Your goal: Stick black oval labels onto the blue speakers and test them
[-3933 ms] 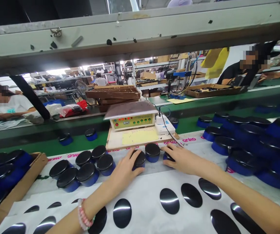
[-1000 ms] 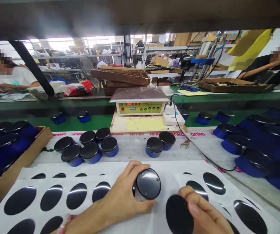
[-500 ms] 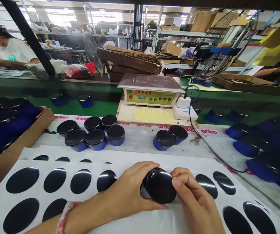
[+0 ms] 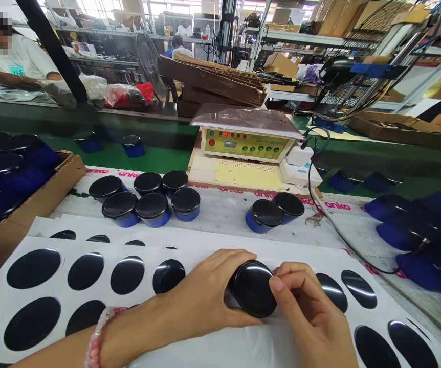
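Note:
My left hand (image 4: 215,289) is wrapped around a round black-topped container (image 4: 254,289), tilted so that its glossy top faces me. At the top's right rim, my right hand (image 4: 307,301) pinches the edge between thumb and fingertips. Whether a separate black disc lies over that top, I cannot tell. Under both hands are white sheets (image 4: 128,317) bearing rows of round black stickers (image 4: 32,323). Beyond the sheets, a cluster of blue containers with black tops (image 4: 152,208) stands to the left, and two more such containers (image 4: 263,214) stand to the right.
A cardboard box (image 4: 57,189) of blue containers is at left. More dark blue containers (image 4: 408,225) crowd the right side. Behind the work surface sits a control box (image 4: 243,140) with lit buttons, its cable (image 4: 343,230) trailing right. A co-worker (image 4: 17,61) is at far left.
The camera view has tilted down and shifted slightly. My left hand keeps its hold on the container, and my right fingertips stay at its rim with only a small shift.

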Action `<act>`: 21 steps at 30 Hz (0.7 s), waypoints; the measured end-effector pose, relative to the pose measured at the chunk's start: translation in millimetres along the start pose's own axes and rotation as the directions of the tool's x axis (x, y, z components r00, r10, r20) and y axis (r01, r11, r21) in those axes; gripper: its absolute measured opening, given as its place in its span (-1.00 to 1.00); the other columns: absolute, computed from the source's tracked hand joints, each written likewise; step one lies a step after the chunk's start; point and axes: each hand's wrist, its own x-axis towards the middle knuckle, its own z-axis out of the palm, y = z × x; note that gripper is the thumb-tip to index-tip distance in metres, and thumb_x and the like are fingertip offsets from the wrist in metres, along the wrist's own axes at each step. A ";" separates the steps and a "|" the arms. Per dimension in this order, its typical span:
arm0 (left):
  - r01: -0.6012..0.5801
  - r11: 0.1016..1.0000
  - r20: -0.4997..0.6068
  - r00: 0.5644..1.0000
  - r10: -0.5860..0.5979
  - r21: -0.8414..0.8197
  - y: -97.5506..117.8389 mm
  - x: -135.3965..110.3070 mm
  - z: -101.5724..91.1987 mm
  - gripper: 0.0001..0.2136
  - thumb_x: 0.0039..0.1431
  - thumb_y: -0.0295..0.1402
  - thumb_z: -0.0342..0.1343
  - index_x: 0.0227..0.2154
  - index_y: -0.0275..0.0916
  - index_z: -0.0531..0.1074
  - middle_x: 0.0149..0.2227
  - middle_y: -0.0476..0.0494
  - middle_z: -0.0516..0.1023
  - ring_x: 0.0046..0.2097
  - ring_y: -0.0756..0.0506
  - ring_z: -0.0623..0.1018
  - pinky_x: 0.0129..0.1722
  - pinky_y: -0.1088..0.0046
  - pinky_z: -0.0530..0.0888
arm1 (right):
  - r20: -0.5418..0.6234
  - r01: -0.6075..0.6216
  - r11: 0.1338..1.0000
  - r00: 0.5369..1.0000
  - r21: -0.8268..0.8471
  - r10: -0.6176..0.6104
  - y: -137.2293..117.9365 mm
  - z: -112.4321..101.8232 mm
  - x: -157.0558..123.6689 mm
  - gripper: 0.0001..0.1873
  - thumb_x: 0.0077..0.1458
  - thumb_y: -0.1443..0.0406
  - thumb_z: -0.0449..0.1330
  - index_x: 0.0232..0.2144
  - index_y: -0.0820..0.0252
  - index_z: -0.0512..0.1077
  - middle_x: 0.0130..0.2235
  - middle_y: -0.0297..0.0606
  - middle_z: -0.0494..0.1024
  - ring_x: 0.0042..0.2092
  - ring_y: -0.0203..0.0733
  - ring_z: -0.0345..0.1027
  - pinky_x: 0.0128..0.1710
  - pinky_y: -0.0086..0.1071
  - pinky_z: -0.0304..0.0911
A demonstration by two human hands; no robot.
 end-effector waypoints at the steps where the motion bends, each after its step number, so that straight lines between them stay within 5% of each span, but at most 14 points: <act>1: 0.003 1.000 0.000 1.000 -0.003 0.005 0.2 -0.3 0.4 -0.35 -0.12 -0.26 0.38 0.04 -0.11 0.21 0.06 -0.04 0.43 0.09 -0.09 0.42 0.13 0.37 0.36 | -0.006 0.016 0.999 1.000 -0.029 -0.016 -0.9 0.3 -0.4 -0.76 0.10 0.16 0.18 -0.53 0.09 0.33 -0.34 -0.32 0.30 -0.29 -0.21 0.20 -0.30 -0.40 0.17; 21: -0.035 0.998 -0.026 0.999 0.036 0.049 -0.7 -1.4 2.2 -0.36 -0.03 -0.22 0.32 0.08 -0.12 0.17 0.06 -0.12 0.43 0.10 -0.14 0.43 0.13 0.29 0.39 | -0.013 0.196 0.944 0.978 -0.265 -0.207 -1.5 4.0 -2.3 -0.75 0.16 0.18 0.13 -0.52 0.08 0.25 -0.37 -0.31 0.25 -0.37 -0.21 0.18 -0.39 -0.36 0.12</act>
